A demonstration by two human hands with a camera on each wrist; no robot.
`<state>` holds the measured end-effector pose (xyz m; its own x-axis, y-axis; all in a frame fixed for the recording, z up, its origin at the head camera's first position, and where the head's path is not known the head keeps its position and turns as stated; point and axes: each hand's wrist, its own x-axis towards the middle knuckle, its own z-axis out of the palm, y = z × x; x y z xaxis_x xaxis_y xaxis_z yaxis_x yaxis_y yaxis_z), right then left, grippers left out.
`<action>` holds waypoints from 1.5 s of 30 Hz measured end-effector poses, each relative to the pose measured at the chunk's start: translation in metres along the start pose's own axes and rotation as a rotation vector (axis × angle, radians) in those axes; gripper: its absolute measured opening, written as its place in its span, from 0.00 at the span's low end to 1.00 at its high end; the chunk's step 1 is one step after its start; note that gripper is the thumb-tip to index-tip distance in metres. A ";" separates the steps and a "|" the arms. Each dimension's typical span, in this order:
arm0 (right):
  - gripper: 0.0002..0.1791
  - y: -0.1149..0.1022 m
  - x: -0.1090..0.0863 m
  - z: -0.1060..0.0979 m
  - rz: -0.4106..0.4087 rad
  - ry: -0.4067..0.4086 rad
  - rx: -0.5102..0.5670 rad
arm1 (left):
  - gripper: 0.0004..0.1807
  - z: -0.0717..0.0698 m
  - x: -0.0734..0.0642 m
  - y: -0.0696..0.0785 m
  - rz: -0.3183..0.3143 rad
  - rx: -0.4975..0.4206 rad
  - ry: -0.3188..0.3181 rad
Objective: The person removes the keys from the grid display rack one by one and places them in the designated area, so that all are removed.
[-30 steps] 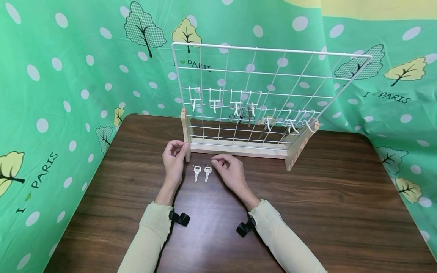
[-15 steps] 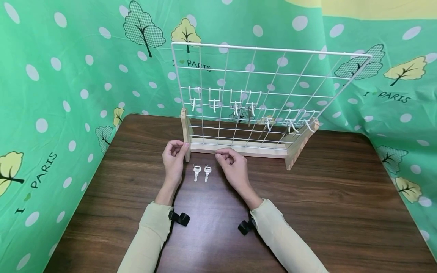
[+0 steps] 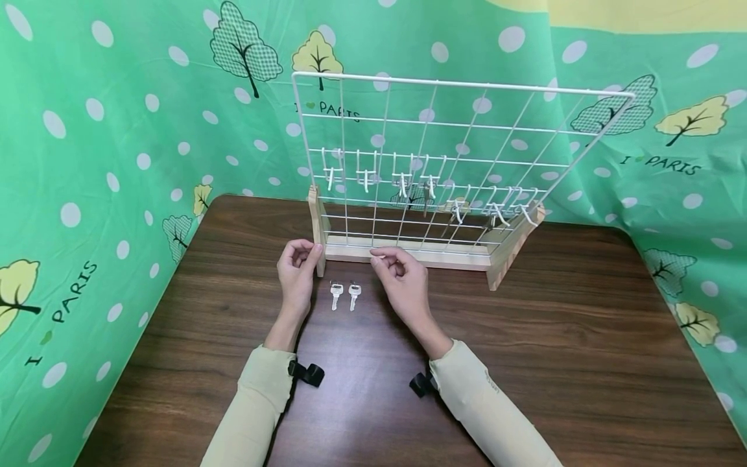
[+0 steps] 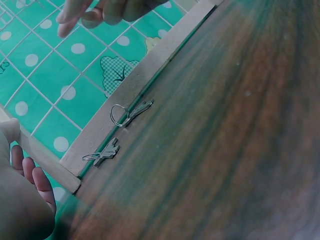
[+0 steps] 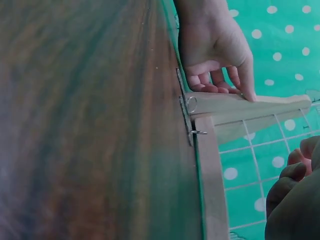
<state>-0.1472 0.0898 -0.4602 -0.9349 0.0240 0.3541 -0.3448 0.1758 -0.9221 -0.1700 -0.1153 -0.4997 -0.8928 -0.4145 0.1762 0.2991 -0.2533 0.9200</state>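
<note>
In the head view my left hand [image 3: 297,275] grips the wooden left upright [image 3: 318,217] of a white wire grid rack [image 3: 461,84]. The right wrist view shows its thumb along one side of that upright and its fingers on the other. My right hand [image 3: 404,282] hovers in front of the rack's wooden base, fingers loosely bent, with no object visible in it. Between the hands two silver keys, a left key [image 3: 336,296] and a right key [image 3: 355,296], lie side by side on the table, each with a ring [image 4: 119,115].
White hooks [image 3: 366,180] hang in two rows on the grid, and keys [image 3: 428,206] hang from some of them. A wooden right upright [image 3: 516,250] stands on the dark wooden table [image 3: 583,363]. Green printed cloth [image 3: 146,117] surrounds the table at the back and sides.
My right hand has moved away from the right key, up and to the right toward the rack's base. The left hand stays on the upright, and both keys lie still.
</note>
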 end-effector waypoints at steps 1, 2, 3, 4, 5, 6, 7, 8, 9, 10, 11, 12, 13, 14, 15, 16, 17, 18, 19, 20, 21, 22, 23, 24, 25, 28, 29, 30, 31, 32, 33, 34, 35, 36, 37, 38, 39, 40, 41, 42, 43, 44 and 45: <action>0.06 -0.001 0.000 0.000 -0.005 0.001 0.005 | 0.12 0.000 0.000 0.000 -0.001 -0.001 -0.001; 0.06 -0.002 0.000 0.000 -0.009 0.004 0.012 | 0.12 0.000 0.000 0.000 0.000 -0.001 -0.001; 0.06 -0.004 0.000 0.000 -0.013 0.009 0.018 | 0.12 0.000 0.000 0.000 0.000 -0.001 -0.003; 0.06 -0.005 0.001 -0.001 -0.015 0.010 0.023 | 0.12 0.000 0.000 0.001 0.000 -0.001 -0.004; 0.06 -0.008 0.001 -0.001 -0.017 0.013 0.029 | 0.12 0.000 0.000 0.001 0.000 -0.002 -0.004; 0.07 -0.010 0.001 -0.001 -0.018 0.015 0.039 | 0.12 0.000 0.000 0.000 0.001 -0.003 -0.005; 0.07 -0.012 0.001 -0.002 -0.019 0.017 0.046 | 0.12 0.000 0.000 0.000 0.002 -0.004 -0.005; 0.07 -0.014 0.001 -0.003 -0.019 0.020 0.052 | 0.12 0.000 0.000 0.000 0.002 -0.006 -0.006; 0.07 -0.017 0.001 -0.003 -0.021 0.022 0.058 | 0.12 -0.001 0.001 0.000 0.002 -0.008 -0.005; 0.07 -0.019 0.001 -0.004 -0.022 0.022 0.064 | 0.12 0.000 0.001 -0.001 0.002 -0.010 -0.006; 0.07 -0.021 0.001 -0.005 -0.024 0.025 0.074 | 0.12 0.000 0.001 -0.001 0.002 -0.011 -0.005; 0.07 -0.023 0.001 -0.006 -0.029 0.027 0.082 | 0.12 0.000 0.001 -0.001 0.001 -0.013 -0.005; 0.08 -0.025 0.002 -0.007 -0.034 0.029 0.086 | 0.12 0.000 0.000 -0.001 0.000 -0.013 -0.005; 0.08 -0.027 0.002 -0.007 -0.040 0.031 0.092 | 0.12 0.000 0.000 -0.001 -0.001 -0.013 -0.004; 0.08 -0.029 0.002 -0.008 -0.047 0.032 0.096 | 0.12 0.000 0.000 -0.001 -0.002 -0.013 -0.003; 0.08 -0.031 0.002 -0.008 -0.053 0.034 0.099 | 0.12 0.000 0.000 -0.001 -0.004 -0.013 -0.002; 0.08 -0.033 0.003 -0.009 -0.060 0.037 0.101 | 0.12 0.000 0.001 -0.001 -0.005 -0.012 0.000; 0.08 -0.034 0.003 -0.009 -0.066 0.039 0.102 | 0.12 0.000 0.001 -0.001 -0.006 -0.012 0.001; 0.08 -0.035 0.003 -0.010 -0.070 0.042 0.105 | 0.12 0.000 0.001 -0.001 -0.006 -0.011 0.001; 0.08 -0.037 0.003 -0.011 -0.072 0.045 0.110 | 0.12 0.000 0.001 -0.001 -0.007 -0.011 0.002; 0.08 -0.038 0.004 -0.011 -0.074 0.048 0.117 | 0.11 0.000 0.001 -0.001 -0.007 -0.011 0.001; 0.08 -0.039 0.004 -0.012 -0.076 0.051 0.125 | 0.11 0.000 0.001 0.000 -0.008 -0.012 0.001; 0.08 -0.040 0.004 -0.013 -0.076 0.054 0.135 | 0.11 0.000 0.001 0.000 -0.009 -0.014 0.000; 0.08 -0.041 0.004 -0.014 -0.076 0.056 0.148 | 0.11 0.000 0.001 0.000 -0.010 -0.016 -0.001; 0.08 -0.041 0.004 -0.014 -0.076 0.057 0.162 | 0.11 0.000 0.001 0.000 -0.011 -0.017 -0.001; 0.08 -0.044 0.005 -0.016 -0.076 0.064 0.193 | 0.11 0.000 0.000 0.000 -0.015 -0.018 -0.002; 0.08 -0.045 0.005 -0.017 -0.076 0.067 0.200 | 0.11 0.000 0.000 0.000 -0.017 -0.017 -0.001; 0.08 -0.046 0.005 -0.018 -0.079 0.071 0.205 | 0.11 0.000 0.000 0.001 -0.018 -0.015 -0.001; 0.08 -0.048 0.006 -0.019 -0.082 0.075 0.209 | 0.11 0.000 0.000 0.001 -0.018 -0.013 0.000; 0.08 -0.049 0.006 -0.020 -0.084 0.080 0.212 | 0.11 0.001 -0.001 0.001 -0.018 -0.011 0.001; 0.08 -0.050 0.006 -0.020 -0.088 0.085 0.216 | 0.11 0.001 -0.001 0.001 -0.018 -0.009 0.001; 0.08 -0.051 0.006 -0.021 -0.089 0.089 0.222 | 0.11 0.001 -0.001 0.001 -0.017 -0.008 0.002; 0.08 -0.052 0.006 -0.022 -0.091 0.092 0.229 | 0.11 0.001 -0.001 0.001 -0.016 -0.007 0.002; 0.08 -0.054 0.006 -0.023 -0.092 0.094 0.236 | 0.11 0.001 -0.001 0.001 -0.015 -0.007 0.002; 0.09 -0.055 0.006 -0.023 -0.093 0.096 0.243 | 0.11 0.001 -0.001 0.001 -0.013 -0.008 0.001; 0.09 -0.056 0.006 -0.024 -0.095 0.098 0.249 | 0.11 0.001 -0.001 0.001 -0.012 -0.009 0.000; 0.09 -0.057 0.007 -0.025 -0.099 0.099 0.255 | 0.11 0.001 -0.001 0.001 -0.011 -0.010 -0.001; 0.09 -0.058 0.007 -0.025 -0.103 0.101 0.260 | 0.11 0.001 -0.001 0.001 -0.010 -0.010 -0.003; 0.09 -0.059 0.007 -0.026 -0.108 0.104 0.262 | 0.11 0.001 -0.001 0.001 -0.010 -0.011 -0.004; 0.09 -0.060 0.008 -0.026 -0.113 0.107 0.263 | 0.11 0.001 0.000 0.001 -0.010 -0.012 -0.004; 0.09 -0.062 0.008 -0.027 -0.118 0.110 0.262 | 0.11 0.001 0.000 0.000 -0.010 -0.012 -0.005; 0.09 -0.063 0.009 -0.028 -0.122 0.113 0.261 | 0.11 0.000 0.000 0.000 -0.010 -0.011 -0.004; 0.09 -0.064 0.009 -0.028 -0.125 0.116 0.262 | 0.11 0.000 0.000 0.000 -0.010 -0.008 -0.003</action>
<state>-0.1313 0.1066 -0.3939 -0.8732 0.1332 0.4688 -0.4805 -0.0747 -0.8738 -0.1698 -0.1153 -0.4996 -0.8969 -0.4093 0.1676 0.2924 -0.2645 0.9190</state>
